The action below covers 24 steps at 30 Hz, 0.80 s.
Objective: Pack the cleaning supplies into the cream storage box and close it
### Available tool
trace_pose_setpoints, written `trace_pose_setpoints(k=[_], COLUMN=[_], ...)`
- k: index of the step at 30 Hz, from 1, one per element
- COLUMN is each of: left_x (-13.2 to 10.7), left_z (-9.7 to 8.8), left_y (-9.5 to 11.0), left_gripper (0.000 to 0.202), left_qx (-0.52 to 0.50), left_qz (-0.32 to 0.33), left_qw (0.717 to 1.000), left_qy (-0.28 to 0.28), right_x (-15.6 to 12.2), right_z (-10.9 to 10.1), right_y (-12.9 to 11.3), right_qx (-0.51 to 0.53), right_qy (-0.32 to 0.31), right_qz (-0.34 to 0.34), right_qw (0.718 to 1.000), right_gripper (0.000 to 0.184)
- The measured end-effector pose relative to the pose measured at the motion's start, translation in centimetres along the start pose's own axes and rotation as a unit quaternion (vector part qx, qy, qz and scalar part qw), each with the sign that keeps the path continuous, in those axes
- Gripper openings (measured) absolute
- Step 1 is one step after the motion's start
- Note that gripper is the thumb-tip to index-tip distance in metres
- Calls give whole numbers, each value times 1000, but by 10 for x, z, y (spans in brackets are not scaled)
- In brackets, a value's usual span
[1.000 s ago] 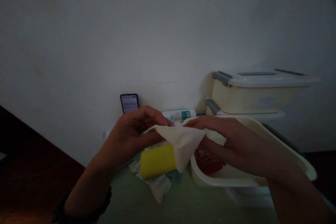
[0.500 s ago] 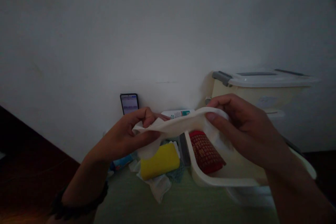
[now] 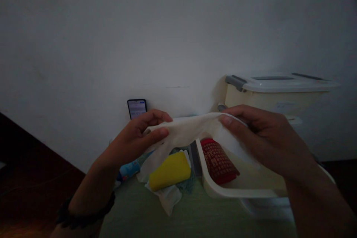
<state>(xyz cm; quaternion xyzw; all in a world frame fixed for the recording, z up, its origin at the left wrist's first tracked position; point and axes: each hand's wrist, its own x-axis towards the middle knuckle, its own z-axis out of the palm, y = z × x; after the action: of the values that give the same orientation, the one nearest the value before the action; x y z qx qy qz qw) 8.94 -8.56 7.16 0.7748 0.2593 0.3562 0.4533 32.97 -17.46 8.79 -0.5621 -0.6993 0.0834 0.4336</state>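
Where the person's arms reach in over the desk (image 3: 212,214), a dark bracelet (image 3: 85,215) circles the left wrist. Both grips are pinched narrow on one white cloth (image 3: 188,130) — the left hand (image 3: 141,134) at one end, thumb on the near side, the right hand (image 3: 256,128) at the other. It hangs in the air between them, drawn out sideways; that much looks done. Its lower parts droop in loose folds, so I'd judge it neither flat nor neatly folded, and it has yet to be set down.

Below it, a crumpled white piece (image 3: 169,199) pokes out from under a yellow block (image 3: 170,171); whether the cloth's hanging end touches that block, I can't tell. Just beside, a red patterned packet (image 3: 219,161) already lies inside an open cream box (image 3: 240,193). Farther back — a lit phone (image 3: 137,108) stands upright by the wall (image 3: 167,44), and a lidded storage box (image 3: 256,98) sits to the right.
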Motion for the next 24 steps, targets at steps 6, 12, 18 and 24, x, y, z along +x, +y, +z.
trace_pose_setpoints(k=[6,12,18,24], left_x=[-4,-8,-7,-7], left_z=[-6,5,21,23], left_y=[-4,3,4,10], left_gripper=[26,42,36,26], left_qx=[-31,21,52,69], left_qz=[-18,-34,-15,3], left_qw=[997,976,975,980], left_qy=[-70,-216,-216,-189], right_x=[0,-1,-4,-4], right_z=[3,8,12,15], right_y=[2,-8,-7,-10], right_qx=[43,11,41,53], right_qy=[-60,-139,-148,-112], right_qz=[28,-31,-62,-71], right_qw=[997,990,986,990], right_gripper=[21,14,45,51])
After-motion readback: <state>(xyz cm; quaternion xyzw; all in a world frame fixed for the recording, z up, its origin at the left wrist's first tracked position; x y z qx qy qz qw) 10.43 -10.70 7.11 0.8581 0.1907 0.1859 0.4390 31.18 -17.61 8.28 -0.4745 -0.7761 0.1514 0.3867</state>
